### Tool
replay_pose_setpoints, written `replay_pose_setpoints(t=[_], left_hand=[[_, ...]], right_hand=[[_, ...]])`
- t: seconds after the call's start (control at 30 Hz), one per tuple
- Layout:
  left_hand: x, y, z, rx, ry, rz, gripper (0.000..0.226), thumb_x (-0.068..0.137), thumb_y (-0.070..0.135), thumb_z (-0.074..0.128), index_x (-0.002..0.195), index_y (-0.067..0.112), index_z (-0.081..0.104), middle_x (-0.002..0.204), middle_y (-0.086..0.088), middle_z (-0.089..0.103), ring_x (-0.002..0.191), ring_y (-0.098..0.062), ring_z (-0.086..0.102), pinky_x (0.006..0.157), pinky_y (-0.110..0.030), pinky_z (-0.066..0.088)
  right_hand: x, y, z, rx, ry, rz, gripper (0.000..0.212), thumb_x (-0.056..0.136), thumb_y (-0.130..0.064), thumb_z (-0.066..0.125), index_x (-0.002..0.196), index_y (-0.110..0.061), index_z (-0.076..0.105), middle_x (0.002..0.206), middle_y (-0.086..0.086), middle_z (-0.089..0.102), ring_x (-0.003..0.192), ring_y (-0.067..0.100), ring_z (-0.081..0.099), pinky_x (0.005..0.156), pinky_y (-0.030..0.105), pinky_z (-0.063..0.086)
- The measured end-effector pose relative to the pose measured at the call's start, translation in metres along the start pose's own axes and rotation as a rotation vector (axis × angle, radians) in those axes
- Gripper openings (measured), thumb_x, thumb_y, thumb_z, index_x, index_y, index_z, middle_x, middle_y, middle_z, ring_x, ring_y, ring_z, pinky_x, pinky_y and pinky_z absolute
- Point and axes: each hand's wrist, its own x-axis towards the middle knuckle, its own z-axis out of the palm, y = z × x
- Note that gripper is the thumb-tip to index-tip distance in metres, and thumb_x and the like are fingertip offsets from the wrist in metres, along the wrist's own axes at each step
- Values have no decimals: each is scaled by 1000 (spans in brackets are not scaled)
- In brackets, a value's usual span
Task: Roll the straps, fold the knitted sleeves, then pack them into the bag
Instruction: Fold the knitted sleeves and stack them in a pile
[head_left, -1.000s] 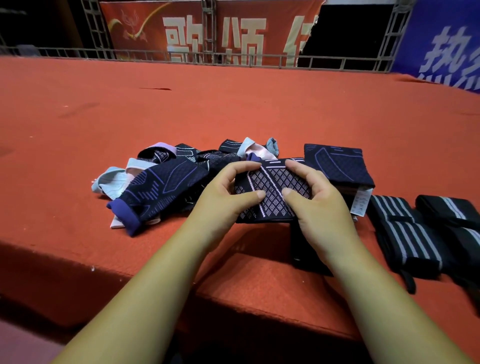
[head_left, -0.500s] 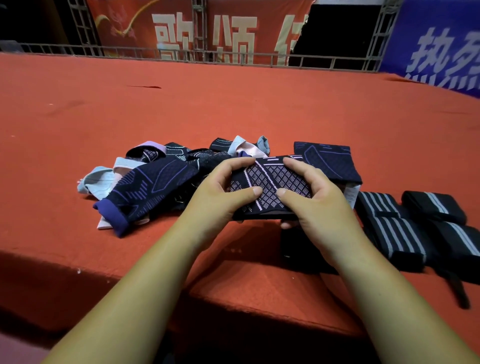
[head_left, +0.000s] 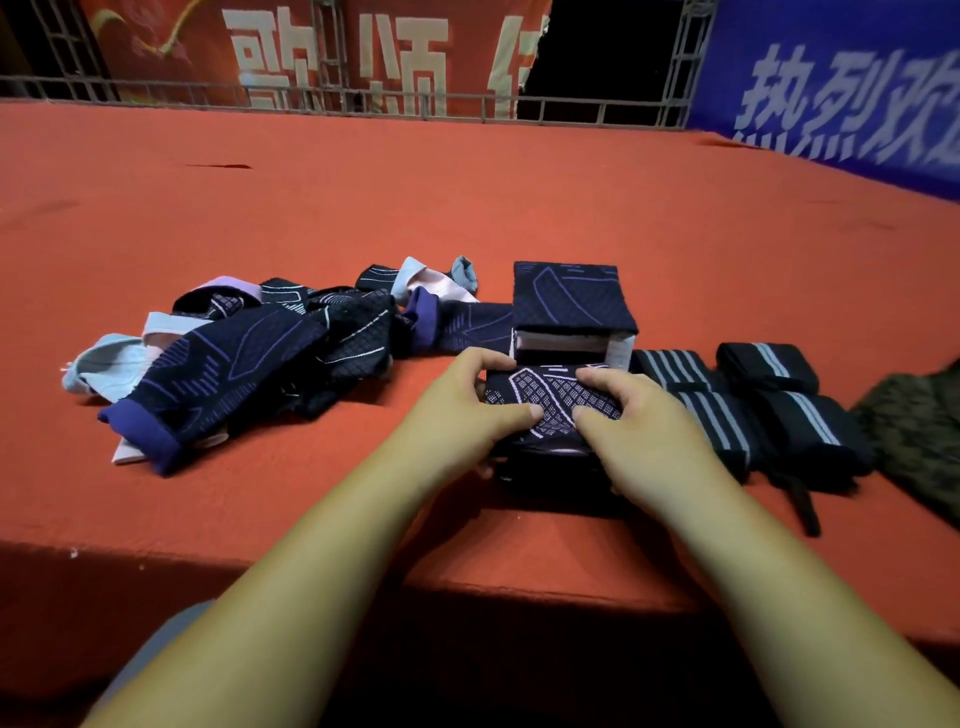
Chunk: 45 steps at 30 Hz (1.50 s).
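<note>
Both hands hold one folded sleeve (head_left: 553, 402) near the front edge of the bench (head_left: 363, 208), on top of a dark stack (head_left: 545, 483) whose make-up I cannot tell. The left hand (head_left: 462, 415) and right hand (head_left: 644, 436) each pinch a side, thumbs on top and fingers (head_left: 485, 359) curled over the far edge. The knit looks light, soft and stretchy, so I judge it will spring open if let go loosely. It is best held flat by both short sides and pressed down before release. It should not slip, and nothing here looks fragile. Behind it sits a folded pile (head_left: 571, 301). The unfolded heap (head_left: 249, 364) lies to the left, the rolled straps (head_left: 727, 410) just to the right. A dull green cloth (head_left: 914, 447) at the far right may be the bag, though I am unsure
</note>
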Motion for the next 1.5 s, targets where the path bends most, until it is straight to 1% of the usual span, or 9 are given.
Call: replay_pose_setpoints(t=[0.1,0.2,0.37,0.77,0.93,1.07,1.27,1.37,1.5], left_hand=[[3,-3,7,41,24,-69,49,88,20,87,125,27,56,91,-9,63,58,-20,62,41,-31,49],[1,-4,9,138,28,-117,46,90,21,85,125,23,55,81,-3,59,50,-18,61,42,-34,54],[-1,-11,15,264,48,-72,36,89,29,85,116,27,61,88,-2,67,60,-20,66,43,-32,55],[3,-17,19,354,19,-129,38,83,32,90,111,29,65,78,-2,66,53,-19,62,44,-28,50],[1,-12,15,301,-10,-134,30,91,28,84,115,22,67,78,-5,65,50,-17,64,43,-30,55],[2,-8,4,201,1,-171,11,106,19,65,116,18,68,73,-10,65,43,-18,63,42,-34,58],[-1,-7,-32,237,243,-123,16,100,14,59,100,23,73,79,-1,77,55,-19,67,53,-33,59],[-3,-11,-58,319,424,-84,18,91,18,59,91,29,74,81,8,77,74,-16,72,78,-41,63],[-11,-14,-93,564,593,13,21,90,15,61,97,29,75,102,5,70,101,-19,66,89,-34,50]], right_hand=[[-3,4,4,-103,0,-14,47,103,-23,63,150,-23,62,147,4,59,136,21,57,115,29,39],[-4,7,7,-205,-38,-20,48,103,-25,59,152,-24,59,148,5,55,134,25,56,112,34,43],[-9,6,7,-266,-70,19,49,101,-26,55,150,-27,58,146,4,53,130,28,59,108,45,51],[-12,-4,9,-480,-107,124,38,100,-37,61,137,-28,61,141,4,45,116,33,65,91,44,54],[-7,-11,9,-416,28,57,31,98,-36,64,127,-24,67,134,5,46,130,31,47,106,46,49],[3,-21,17,-238,111,-87,21,98,-29,64,115,-25,75,124,1,60,122,30,53,108,46,48],[9,-42,43,12,2,-191,25,101,-16,58,105,-25,81,110,-6,65,99,10,58,80,20,35],[12,-55,53,96,-10,-211,25,100,-15,59,103,-25,82,107,-7,68,96,8,59,80,20,36],[17,-69,68,175,-23,-231,23,98,-16,62,100,-27,82,107,-11,72,96,4,59,81,11,38]])
